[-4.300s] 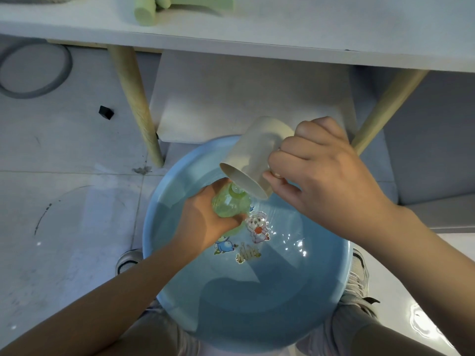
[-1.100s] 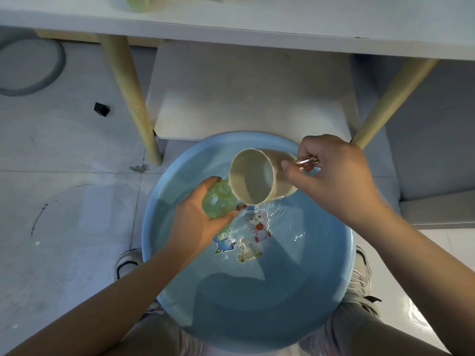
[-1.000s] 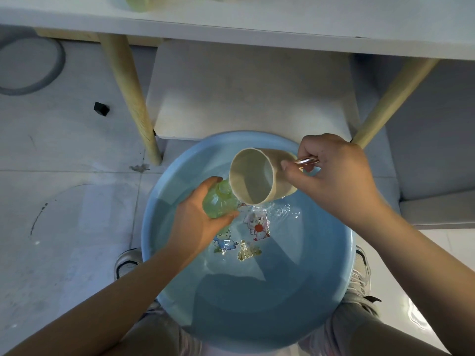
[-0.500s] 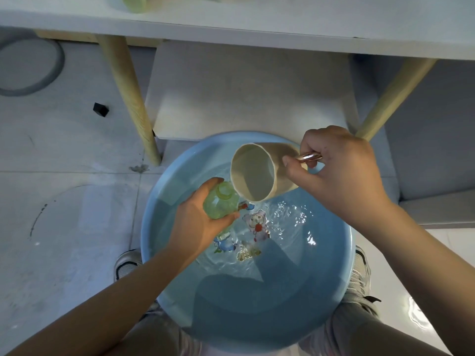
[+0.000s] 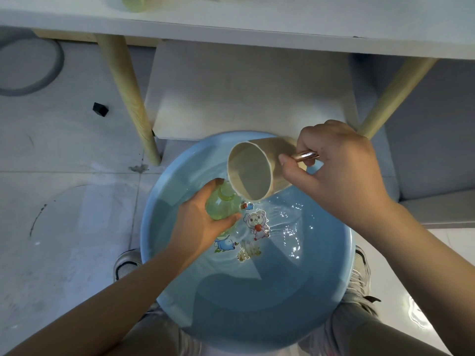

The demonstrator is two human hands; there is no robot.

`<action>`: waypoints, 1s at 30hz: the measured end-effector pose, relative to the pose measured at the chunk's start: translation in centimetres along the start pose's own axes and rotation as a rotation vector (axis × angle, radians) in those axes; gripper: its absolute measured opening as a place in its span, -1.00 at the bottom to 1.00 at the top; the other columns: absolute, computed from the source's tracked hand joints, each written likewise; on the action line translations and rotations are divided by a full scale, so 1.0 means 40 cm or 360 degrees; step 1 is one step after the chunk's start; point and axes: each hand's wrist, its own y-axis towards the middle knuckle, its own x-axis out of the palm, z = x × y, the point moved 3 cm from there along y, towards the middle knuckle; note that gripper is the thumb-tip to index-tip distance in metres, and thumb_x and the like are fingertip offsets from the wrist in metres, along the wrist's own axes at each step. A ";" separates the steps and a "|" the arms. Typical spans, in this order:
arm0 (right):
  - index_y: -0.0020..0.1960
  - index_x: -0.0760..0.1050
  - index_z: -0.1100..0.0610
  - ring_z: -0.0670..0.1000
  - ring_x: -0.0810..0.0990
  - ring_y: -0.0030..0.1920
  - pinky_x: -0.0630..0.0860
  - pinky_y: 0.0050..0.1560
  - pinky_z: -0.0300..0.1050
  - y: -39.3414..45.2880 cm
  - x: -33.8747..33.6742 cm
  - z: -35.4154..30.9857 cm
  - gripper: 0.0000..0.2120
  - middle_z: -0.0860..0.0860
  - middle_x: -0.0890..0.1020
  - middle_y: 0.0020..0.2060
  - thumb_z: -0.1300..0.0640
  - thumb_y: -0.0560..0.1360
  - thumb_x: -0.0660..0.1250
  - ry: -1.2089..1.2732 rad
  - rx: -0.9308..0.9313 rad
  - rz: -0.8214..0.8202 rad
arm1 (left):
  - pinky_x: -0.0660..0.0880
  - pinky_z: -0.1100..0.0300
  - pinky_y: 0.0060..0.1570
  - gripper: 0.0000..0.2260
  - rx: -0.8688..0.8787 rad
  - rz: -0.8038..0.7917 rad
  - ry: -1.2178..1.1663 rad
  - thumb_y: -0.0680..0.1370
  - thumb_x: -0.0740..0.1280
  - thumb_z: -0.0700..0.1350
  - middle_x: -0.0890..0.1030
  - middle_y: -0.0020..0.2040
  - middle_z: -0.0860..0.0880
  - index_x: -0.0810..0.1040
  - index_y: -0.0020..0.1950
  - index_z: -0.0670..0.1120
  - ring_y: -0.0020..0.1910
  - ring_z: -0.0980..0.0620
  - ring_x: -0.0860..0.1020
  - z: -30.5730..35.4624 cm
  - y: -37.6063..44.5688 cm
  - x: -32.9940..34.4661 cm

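A round blue basin (image 5: 326,301) holds shallow water over cartoon stickers. My left hand (image 5: 200,222) grips a small pale green bottle (image 5: 223,205) upright over the basin's left half. My right hand (image 5: 339,173) holds a cream cup (image 5: 253,173) by its copper-coloured handle (image 5: 305,155). The cup is tipped on its side, mouth facing me, its lower rim just right of and above the bottle's neck. The cup's inside looks empty. Ripples and glints spread on the water right of the stickers.
A white table edge (image 5: 257,29) runs across the top on two wooden legs (image 5: 133,106), with a low white shelf (image 5: 246,91) between them. A green object (image 5: 133,2) lies on the table. My shoes (image 5: 126,263) flank the basin on the tiled floor.
The cup has turned from mouth-down over the bottle to lying on its side. In the last second it tilted and rose a little. The water has grown more rippled.
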 end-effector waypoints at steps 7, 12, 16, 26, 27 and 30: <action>-0.40 0.35 0.16 0.00 0.28 -0.39 0.09 -0.24 -0.30 0.002 0.001 -0.007 -0.77 -0.06 0.33 -0.49 0.11 0.36 0.32 -0.0032 -0.0079 0.0022 | 0.40 0.48 0.05 -0.41 -0.0005 0.0010 0.0035 0.31 0.58 -0.04 0.51 -0.06 0.32 0.46 0.29 0.07 -0.03 0.22 0.52 0.007 -0.003 -0.002; -0.40 0.36 0.19 -0.01 0.25 -0.38 0.11 -0.22 -0.27 0.004 0.001 -0.008 -0.76 -0.05 0.33 -0.48 0.12 0.36 0.32 -0.0045 -0.0127 0.0022 | 0.42 0.36 0.12 -0.38 0.0010 -0.0001 0.0027 0.31 0.57 -0.03 0.57 0.03 0.18 0.46 0.33 0.03 0.03 0.17 0.54 0.008 -0.002 0.001; -0.39 0.35 0.16 -0.03 0.24 -0.36 0.14 -0.20 -0.25 0.003 0.004 -0.011 -0.77 -0.07 0.30 -0.46 0.13 0.36 0.33 -0.0033 -0.0160 0.0025 | 0.44 0.32 0.15 -0.37 0.0019 -0.0005 0.0012 0.30 0.57 -0.01 0.60 0.07 0.13 0.46 0.33 0.02 0.05 0.17 0.55 0.008 -0.005 0.002; -0.39 0.36 0.18 -0.02 0.23 -0.34 0.20 -0.23 -0.17 0.005 0.004 -0.019 -0.78 -0.09 0.27 -0.42 0.16 0.36 0.35 -0.0050 -0.0220 0.0035 | 0.47 0.13 0.23 -0.37 0.0023 -0.0022 -0.0044 0.31 0.57 0.02 0.62 0.12 0.09 0.46 0.35 0.03 0.13 0.15 0.56 0.002 -0.007 0.005; -0.39 0.36 0.18 -0.02 0.23 -0.34 0.20 -0.23 -0.17 0.005 0.004 -0.019 -0.78 -0.09 0.27 -0.42 0.16 0.36 0.35 -0.0055 -0.0222 0.0036 | 0.47 0.15 0.23 -0.37 0.0027 -0.0022 -0.0043 0.31 0.57 0.02 0.62 0.12 0.09 0.46 0.35 0.02 0.13 0.16 0.56 0.004 -0.008 0.005; -0.38 0.37 0.19 -0.02 0.23 -0.34 0.21 -0.22 -0.16 0.006 0.002 -0.019 -0.78 -0.09 0.27 -0.42 0.16 0.36 0.35 -0.0055 -0.0233 0.0042 | 0.45 0.25 0.21 -0.39 0.0039 0.0000 -0.0040 0.31 0.57 -0.01 0.62 0.10 0.09 0.47 0.33 0.01 0.10 0.18 0.56 0.006 -0.008 0.006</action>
